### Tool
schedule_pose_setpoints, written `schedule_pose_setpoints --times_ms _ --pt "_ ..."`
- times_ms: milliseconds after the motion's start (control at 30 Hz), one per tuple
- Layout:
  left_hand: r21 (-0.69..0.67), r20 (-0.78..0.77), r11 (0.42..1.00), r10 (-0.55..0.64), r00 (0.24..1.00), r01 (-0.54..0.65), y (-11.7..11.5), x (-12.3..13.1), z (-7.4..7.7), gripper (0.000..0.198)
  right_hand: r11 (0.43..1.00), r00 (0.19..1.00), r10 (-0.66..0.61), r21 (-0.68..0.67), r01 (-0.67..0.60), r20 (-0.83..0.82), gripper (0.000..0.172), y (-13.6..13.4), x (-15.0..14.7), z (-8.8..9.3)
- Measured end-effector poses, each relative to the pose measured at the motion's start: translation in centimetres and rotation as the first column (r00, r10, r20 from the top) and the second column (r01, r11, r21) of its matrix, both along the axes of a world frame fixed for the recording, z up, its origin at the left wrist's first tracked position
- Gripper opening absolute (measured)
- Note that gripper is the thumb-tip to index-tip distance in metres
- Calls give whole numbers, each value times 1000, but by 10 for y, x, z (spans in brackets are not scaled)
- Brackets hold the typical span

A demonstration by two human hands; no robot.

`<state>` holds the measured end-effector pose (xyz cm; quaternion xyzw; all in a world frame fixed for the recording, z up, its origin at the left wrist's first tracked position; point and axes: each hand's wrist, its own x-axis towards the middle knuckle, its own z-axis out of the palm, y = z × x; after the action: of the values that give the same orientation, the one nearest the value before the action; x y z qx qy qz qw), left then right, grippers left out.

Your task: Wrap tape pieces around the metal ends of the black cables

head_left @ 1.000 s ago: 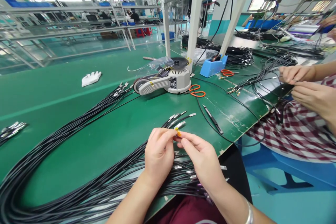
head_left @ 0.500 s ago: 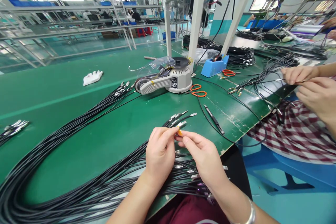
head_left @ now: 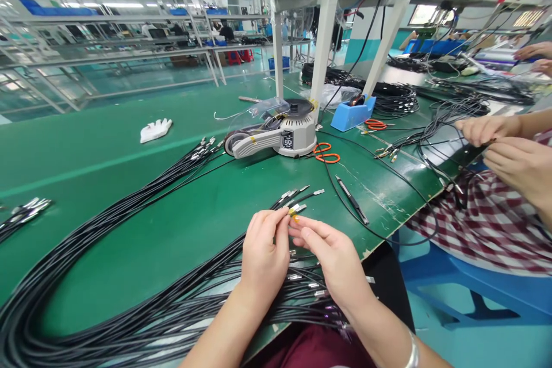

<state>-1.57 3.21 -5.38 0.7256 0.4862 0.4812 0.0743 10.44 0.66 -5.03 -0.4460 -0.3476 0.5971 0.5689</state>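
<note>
My left hand [head_left: 264, 253] and my right hand [head_left: 332, 259] meet just above the green table [head_left: 107, 161], fingertips pinched together on the silver end of a thin black cable [head_left: 296, 209] that carries a bit of yellow tape. Under both hands lies a large bundle of black cables [head_left: 129, 293] with metal tips, curving away to the left and back toward the tape dispenser [head_left: 276, 132]. More finished cable ends [head_left: 302, 191] lie fanned out just beyond my fingers.
Orange scissors [head_left: 325, 152], a black pen-like tool [head_left: 351, 200], a blue tape holder [head_left: 351, 112] and a white glove [head_left: 155, 129] lie on the table. At the right a co-worker's hands [head_left: 504, 144] handle cables. White frame posts [head_left: 323, 40] stand behind the dispenser.
My fingers have shifted slightly on the cable end, rolling the yellow tape round it. The view has tipped up a little. The co-worker's hands moved slightly.
</note>
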Motion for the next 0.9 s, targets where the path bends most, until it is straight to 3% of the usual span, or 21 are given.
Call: schedule_pose_setpoints --times_ms 200,333,433,600,900 --pt "37 -61 999 2 998 0 1 0 -2 11 997 981 25 -71 -39 -192 32 -8 -1 6" --pt "65 -98 998 13 995 -6 1 0 -2 13 996 972 -7 -91 -15 -235 45 -12 0 6" --pt "87 -97 996 21 995 -12 1 -1 -2 14 997 989 -32 -71 21 -147 49 -10 1 5" --pt "120 -123 993 29 992 -15 1 0 -3 15 998 994 -64 0 64 89 37 4 -5 7" --pt "95 -99 995 27 995 -17 0 0 0 14 998 995 -64 20 62 79 24 13 -14 3"
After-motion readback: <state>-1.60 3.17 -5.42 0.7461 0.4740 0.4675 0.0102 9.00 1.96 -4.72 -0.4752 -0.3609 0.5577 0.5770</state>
